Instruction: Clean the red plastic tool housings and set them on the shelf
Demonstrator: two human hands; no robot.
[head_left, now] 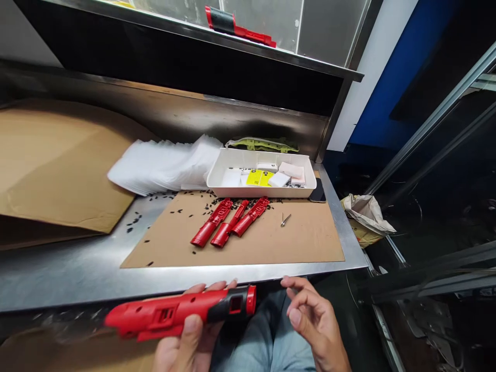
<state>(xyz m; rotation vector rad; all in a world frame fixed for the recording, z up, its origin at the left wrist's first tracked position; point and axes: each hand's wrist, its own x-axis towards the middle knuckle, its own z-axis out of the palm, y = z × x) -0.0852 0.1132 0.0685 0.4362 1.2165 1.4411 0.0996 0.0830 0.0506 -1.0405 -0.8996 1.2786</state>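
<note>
Left grip (186,343) clasps the red tool housing (178,312); right grip (313,323) loosely open, empty.

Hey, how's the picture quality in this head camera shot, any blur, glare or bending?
Head view: the red tool housing in the left hand is smeared at its left tip; soft glare streaks the steel table; the shelf and table edges bow like a wide lens; the right hand is sharp, the right side dark.

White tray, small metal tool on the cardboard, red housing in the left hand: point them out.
white tray (217,182): head view, bare front-left wall.
small metal tool (285,220): head view, its middle.
red housing (155,316): head view, mid-body.
left hand (189,343): head view, thumb base.
</note>
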